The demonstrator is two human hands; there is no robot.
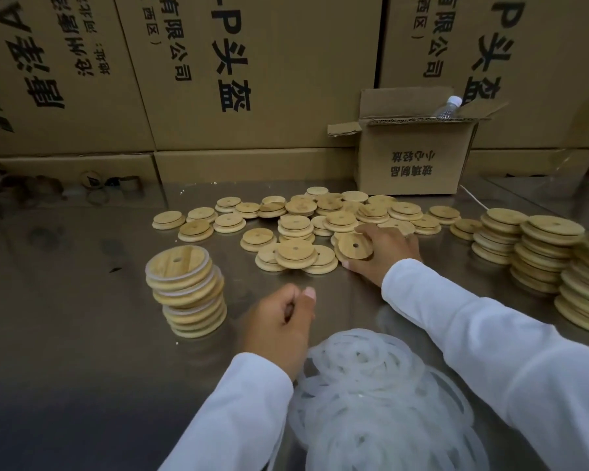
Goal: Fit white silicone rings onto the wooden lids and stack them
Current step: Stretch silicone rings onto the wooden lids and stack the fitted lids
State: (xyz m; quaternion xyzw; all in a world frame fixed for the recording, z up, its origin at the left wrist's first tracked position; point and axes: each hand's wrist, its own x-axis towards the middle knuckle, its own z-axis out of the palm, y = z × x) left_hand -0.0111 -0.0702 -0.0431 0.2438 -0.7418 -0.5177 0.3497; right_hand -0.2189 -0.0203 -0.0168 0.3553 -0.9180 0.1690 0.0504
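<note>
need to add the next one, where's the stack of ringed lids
Head view: the stack of ringed lids stands left on the table, just left of the left hand.

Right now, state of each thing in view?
right hand: grips one wooden lid, tilted
left hand: fingers curled, nothing seen in it
ringed stack: standing, slightly leaning
loose lids: scattered, ringless
silicone rings: heaped, loose
small carton: flaps open, bottle inside
</note>
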